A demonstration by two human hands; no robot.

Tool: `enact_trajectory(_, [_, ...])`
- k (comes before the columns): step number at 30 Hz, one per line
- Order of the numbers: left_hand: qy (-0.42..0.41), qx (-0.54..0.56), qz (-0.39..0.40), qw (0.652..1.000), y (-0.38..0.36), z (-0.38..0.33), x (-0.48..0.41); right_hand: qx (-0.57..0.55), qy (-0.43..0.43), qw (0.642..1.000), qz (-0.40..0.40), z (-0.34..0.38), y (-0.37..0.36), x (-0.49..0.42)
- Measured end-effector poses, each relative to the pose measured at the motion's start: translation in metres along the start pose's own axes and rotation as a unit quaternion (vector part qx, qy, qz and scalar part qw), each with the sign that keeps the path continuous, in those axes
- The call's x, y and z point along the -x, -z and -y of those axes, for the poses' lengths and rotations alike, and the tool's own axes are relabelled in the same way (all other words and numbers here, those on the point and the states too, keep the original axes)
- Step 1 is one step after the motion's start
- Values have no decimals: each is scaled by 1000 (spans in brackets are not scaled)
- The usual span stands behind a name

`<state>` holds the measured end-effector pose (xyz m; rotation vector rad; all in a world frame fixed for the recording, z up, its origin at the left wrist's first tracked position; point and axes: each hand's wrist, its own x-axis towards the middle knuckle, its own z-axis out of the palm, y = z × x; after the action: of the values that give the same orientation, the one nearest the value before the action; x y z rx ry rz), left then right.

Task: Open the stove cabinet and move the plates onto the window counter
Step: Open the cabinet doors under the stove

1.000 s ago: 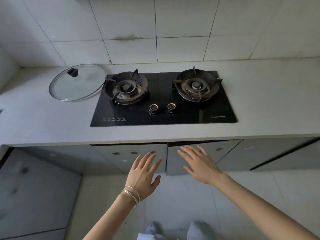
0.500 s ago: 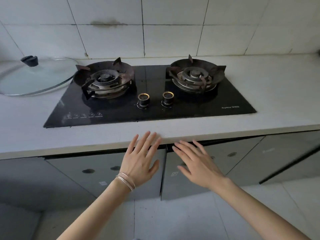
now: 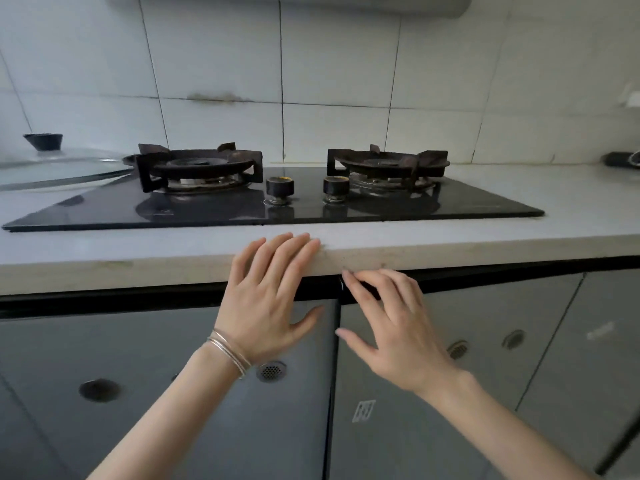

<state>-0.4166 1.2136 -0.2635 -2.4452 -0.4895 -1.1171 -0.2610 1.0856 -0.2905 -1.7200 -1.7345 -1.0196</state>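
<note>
Two grey cabinet doors sit closed under the stove: the left door and the right door, meeting at a dark seam. My left hand, with thin bangles on the wrist, is spread flat in front of the left door's top edge, fingertips up by the counter's front edge. My right hand has its fingertips at the dark gap above the right door, near the seam. Neither hand holds anything. No plates are visible; the cabinet's inside is hidden.
A black two-burner gas stove with two knobs lies in the pale counter. A glass lid rests at the far left. More grey doors continue right. A dark object sits at the counter's right end.
The view has dropped and come closer to the cabinet. Both hands have moved up and forward to the top edges of the two doors; the right fingertips now reach the gap.
</note>
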Motion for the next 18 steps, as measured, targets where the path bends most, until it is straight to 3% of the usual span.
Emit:
enact_trajectory(7, [2, 16, -5, 1000, 9, -2, 2, -22, -38, 997, -65, 8, -6, -2])
enact_trajectory(18, [18, 36, 0, 999, 16, -7, 3, -154, -61, 986, 13, 17, 43, 11])
